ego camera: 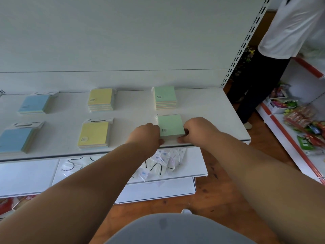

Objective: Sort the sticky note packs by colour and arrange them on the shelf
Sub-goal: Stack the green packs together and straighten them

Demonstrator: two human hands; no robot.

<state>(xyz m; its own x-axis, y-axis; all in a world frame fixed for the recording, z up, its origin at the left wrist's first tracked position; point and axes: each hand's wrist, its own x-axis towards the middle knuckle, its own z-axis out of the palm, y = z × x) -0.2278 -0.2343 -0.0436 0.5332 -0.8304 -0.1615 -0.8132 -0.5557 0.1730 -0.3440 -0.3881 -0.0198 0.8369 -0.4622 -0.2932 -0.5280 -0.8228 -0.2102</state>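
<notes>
While both arms reach over the white shelf (211, 110), the head view shows the person's hands meeting at the front green pack (170, 125), which lies flat near the shelf's front edge at the right end of the display. The left hand (148, 133) has its fingers curled against the pack's left side, thumb down by the near corner. The right hand (197, 131) does the same on the right side, its curled fingers pressed to the pack's edge and its thumb at the near right corner, so the pack sits clamped between the two hands.

Behind it, close to the back panel, stands the rear green stack (165, 97), apart from the front one. To the left come two yellow piles: the rear yellow stack (100, 99) and the front yellow stack (94, 134). Further left again lie the rear blue stack (35, 103) and the front blue stack (15, 140), the latter cut off by the picture's edge. Each colour keeps to its own column, front and back.

Below the shelf, clear bags of face masks (158, 164) rest on a lower shelf. At the upper right a bystander (281, 41) in a white top and dark trousers stands by another rack holding packaged snacks (302, 118).
</notes>
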